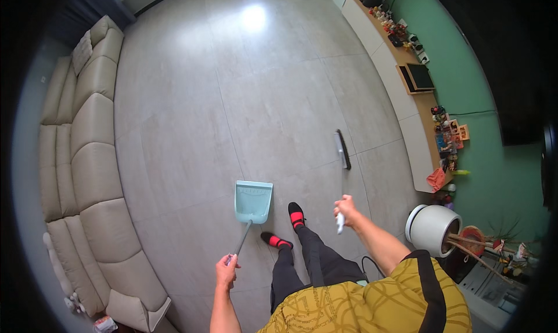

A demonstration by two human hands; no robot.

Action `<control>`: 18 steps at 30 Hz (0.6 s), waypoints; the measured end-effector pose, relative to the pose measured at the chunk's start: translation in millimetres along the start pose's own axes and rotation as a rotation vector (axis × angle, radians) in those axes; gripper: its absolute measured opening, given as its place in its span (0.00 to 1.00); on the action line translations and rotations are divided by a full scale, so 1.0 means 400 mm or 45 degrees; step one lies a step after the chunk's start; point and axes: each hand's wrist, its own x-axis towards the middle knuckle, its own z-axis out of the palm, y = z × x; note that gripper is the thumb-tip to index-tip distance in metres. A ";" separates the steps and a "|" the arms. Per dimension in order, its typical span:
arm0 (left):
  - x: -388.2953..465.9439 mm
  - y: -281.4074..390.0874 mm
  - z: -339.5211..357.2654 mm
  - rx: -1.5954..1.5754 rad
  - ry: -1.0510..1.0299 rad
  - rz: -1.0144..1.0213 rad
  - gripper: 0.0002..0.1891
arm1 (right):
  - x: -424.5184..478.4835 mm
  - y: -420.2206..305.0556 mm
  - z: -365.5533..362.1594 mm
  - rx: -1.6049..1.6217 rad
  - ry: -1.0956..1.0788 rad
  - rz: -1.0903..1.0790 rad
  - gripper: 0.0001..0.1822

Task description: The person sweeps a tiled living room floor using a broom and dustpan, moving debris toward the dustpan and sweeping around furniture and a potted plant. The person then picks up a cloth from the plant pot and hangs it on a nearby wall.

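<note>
My left hand (226,270) grips the top of the grey handle of a light blue dustpan (252,204), which rests on the tiled floor with its wide mouth facing away from me. To the right, my right hand (345,212) is closed round the pale handle of a broom (342,150). The broom's narrow head with dark bristles is at the floor, ahead of my right hand and apart from the dustpan. My feet in dark shoes stand between the two tools.
A beige sofa (98,158) lines the left side. Along the right wall runs a low cabinet (407,132) with figurines and frames on top. A large white plant pot (431,230) stands near my right elbow. A cable (370,263) curves beside my right leg.
</note>
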 end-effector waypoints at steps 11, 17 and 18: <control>0.026 0.031 0.001 0.024 -0.035 0.018 0.12 | -0.137 0.013 0.042 -0.415 -0.077 -0.121 0.27; 0.031 0.021 0.003 0.068 -0.049 0.044 0.12 | -0.023 -0.103 -0.031 -0.388 0.139 -0.341 0.27; 0.022 0.029 0.004 0.080 -0.020 0.028 0.12 | 0.022 -0.128 -0.032 -0.379 0.146 -0.367 0.27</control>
